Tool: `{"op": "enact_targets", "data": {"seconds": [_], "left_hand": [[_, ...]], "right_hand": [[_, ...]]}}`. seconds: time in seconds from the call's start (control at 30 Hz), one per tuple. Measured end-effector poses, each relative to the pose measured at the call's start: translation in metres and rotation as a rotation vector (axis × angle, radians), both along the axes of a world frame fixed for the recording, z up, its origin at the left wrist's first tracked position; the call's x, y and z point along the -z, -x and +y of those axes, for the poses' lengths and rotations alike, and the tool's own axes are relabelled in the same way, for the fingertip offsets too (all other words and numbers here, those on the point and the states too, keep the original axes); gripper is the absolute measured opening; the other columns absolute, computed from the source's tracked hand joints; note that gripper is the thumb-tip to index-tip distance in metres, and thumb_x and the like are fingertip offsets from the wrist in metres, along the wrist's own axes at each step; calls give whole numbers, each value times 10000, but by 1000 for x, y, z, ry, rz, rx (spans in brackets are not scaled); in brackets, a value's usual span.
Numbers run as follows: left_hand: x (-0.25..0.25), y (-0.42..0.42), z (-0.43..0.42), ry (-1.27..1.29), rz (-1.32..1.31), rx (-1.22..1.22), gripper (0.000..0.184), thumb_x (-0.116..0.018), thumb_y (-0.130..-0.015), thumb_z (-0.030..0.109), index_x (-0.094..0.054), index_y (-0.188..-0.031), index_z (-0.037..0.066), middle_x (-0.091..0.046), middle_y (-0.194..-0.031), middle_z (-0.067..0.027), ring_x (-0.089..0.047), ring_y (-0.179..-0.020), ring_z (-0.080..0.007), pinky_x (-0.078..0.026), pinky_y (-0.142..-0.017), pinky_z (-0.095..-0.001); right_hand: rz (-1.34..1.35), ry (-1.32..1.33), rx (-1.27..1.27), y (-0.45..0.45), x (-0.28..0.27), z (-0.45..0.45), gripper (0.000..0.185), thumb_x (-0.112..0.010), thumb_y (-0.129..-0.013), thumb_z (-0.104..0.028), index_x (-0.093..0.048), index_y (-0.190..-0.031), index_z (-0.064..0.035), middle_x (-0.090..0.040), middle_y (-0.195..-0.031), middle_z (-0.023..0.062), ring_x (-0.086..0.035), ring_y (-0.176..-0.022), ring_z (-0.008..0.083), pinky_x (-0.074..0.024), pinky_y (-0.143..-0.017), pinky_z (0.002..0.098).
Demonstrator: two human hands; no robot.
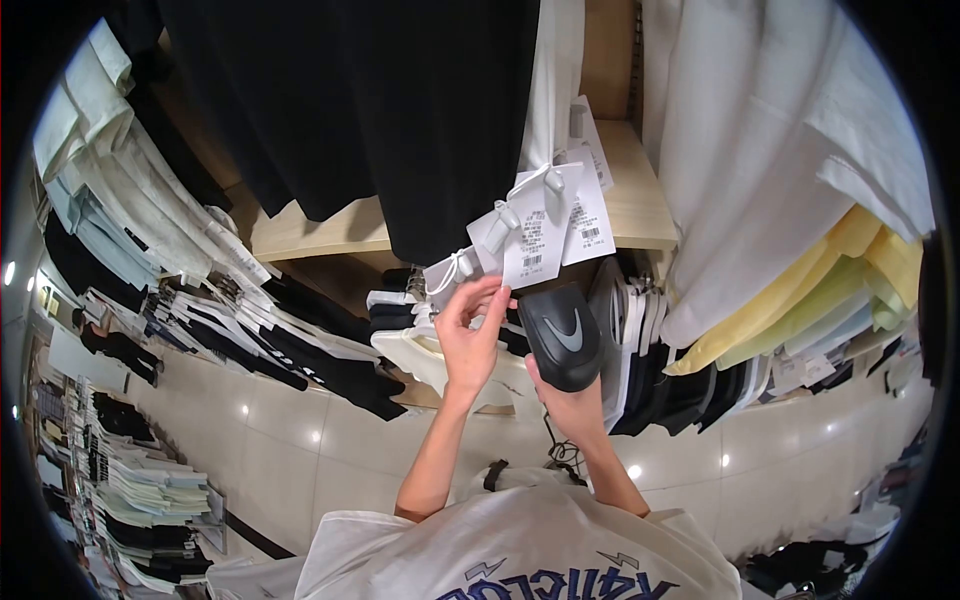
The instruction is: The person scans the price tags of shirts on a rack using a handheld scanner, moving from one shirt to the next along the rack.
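My left hand (470,332) pinches the lower edge of a white price tag (540,222) printed with small text and a barcode. More white tags (588,215) hang behind and beside it, with grey security clips (497,232) among them. They hang by the hem of a black garment (440,120) and a white one (552,80). My right hand (570,408) is wrapped around a black handheld barcode scanner (562,338) with a grey curved mark on top. Its head sits just below the tags, apart from them. A dark cable (563,452) shows under my right hand.
A pale wooden shelf (320,232) runs behind the tags. White and yellow garments (780,290) hang at the right, and rows of shirts (250,335) at the left. Tiled floor (350,450) lies below. A person in dark clothes (118,345) stands far left.
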State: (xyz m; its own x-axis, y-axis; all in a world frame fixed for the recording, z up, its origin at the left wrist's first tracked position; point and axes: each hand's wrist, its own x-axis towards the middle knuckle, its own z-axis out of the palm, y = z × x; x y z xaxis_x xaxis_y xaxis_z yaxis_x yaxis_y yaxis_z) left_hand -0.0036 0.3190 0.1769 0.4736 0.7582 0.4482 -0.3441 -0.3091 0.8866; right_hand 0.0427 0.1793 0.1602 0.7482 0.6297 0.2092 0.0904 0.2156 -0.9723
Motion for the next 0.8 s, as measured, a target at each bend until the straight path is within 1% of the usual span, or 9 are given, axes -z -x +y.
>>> {"op": "enact_targets", "data": {"seconds": [0.23, 0.33, 0.4, 0.53, 0.6, 0.63, 0.7, 0.73, 0.8], "left_hand": [[2, 0, 3, 21, -4, 2, 159, -673, -939, 54, -671, -1066, -42, -687, -946, -72, -694, -808, -122, -512, -657, -228], [3, 2, 1, 16, 31, -16, 157, -671, -939, 55, -671, -1058, -48, -677, -936, -70, -688, -800, -122, -513, -662, -232], [7, 1, 3, -3, 28, -29, 146, -654, -944, 45, -668, -1057, -46, -666, -925, -64, -669, -762, -117, -513, -668, -234], [17, 0, 5, -24, 17, -33, 162, -641, -947, 37, -652, -1091, -38, -648, -917, -56, -645, -739, -105, -510, -661, -230], [19, 0, 5, -3, 36, -39, 225, -655, -935, 36, -622, -1151, -17, -621, -913, -42, -620, -734, -92, -495, -638, -226], [21, -1, 6, -7, 47, -27, 225, -655, -935, 36, -622, -1151, -17, -621, -913, -42, -620, -734, -92, -495, -638, -226], [22, -7, 7, -64, 25, -31, 317, -694, -910, 52, -600, -1210, 14, -597, -915, -32, -600, -742, -82, -471, -614, -222], [21, -10, 7, -69, 29, -12, 317, -694, -910, 52, -600, -1210, 14, -597, -915, -32, -600, -742, -82, -471, -614, -222], [18, -14, 8, -146, 189, -53, 374, -722, -894, 49, -587, -1241, 19, -563, -889, 6, -565, -754, -53, -450, -616, -205]], "right_hand": [[-28, 11, 27, 0, 2, -2, 180, -713, -928, -165, -628, -817, -51, -541, -620, -52, -470, -534, 44, -364, -488, 239], [4, 24, 46, 1, 5, -4, 190, -718, -923, -168, -625, -809, -50, -542, -620, -47, -474, -536, 48, -368, -492, 244], [8, 78, 42, 2, 5, -7, 176, -725, -917, -170, -634, -832, -45, -544, -626, -47, -479, -544, 49, -375, -501, 247], [2, 19, 71, 6, 7, -9, 164, -723, -916, -168, -641, -863, -36, -526, -613, -56, -469, -537, 43, -359, -495, 244], [14, 94, 1, 5, 13, -15, 171, -742, -890, -140, -657, -968, -13, -626, -730, -12, -560, -650, 75, -448, -597, 261], [26, 90, 13, 7, 15, -16, 171, -742, -890, -140, -657, -968, -13, -626, -730, -12, -560, -650, 75, -448, -597, 261], [-9, 25, -18, 9, 21, -17, 271, -762, -857, -106, -649, -1073, 13, -699, -937, 50, -624, -841, 122, -500, -781, 295], [-5, 20, 1, 10, 24, -16, 271, -762, -857, -106, -649, -1073, 13, -699, -937, 50, -624, -841, 122, -500, -781, 295], [29, 5, -26, 14, 35, -15, 223, -747, -785, -42, -662, -979, 28, -719, -924, 80, -627, -819, 110, -506, -752, 298]]}}
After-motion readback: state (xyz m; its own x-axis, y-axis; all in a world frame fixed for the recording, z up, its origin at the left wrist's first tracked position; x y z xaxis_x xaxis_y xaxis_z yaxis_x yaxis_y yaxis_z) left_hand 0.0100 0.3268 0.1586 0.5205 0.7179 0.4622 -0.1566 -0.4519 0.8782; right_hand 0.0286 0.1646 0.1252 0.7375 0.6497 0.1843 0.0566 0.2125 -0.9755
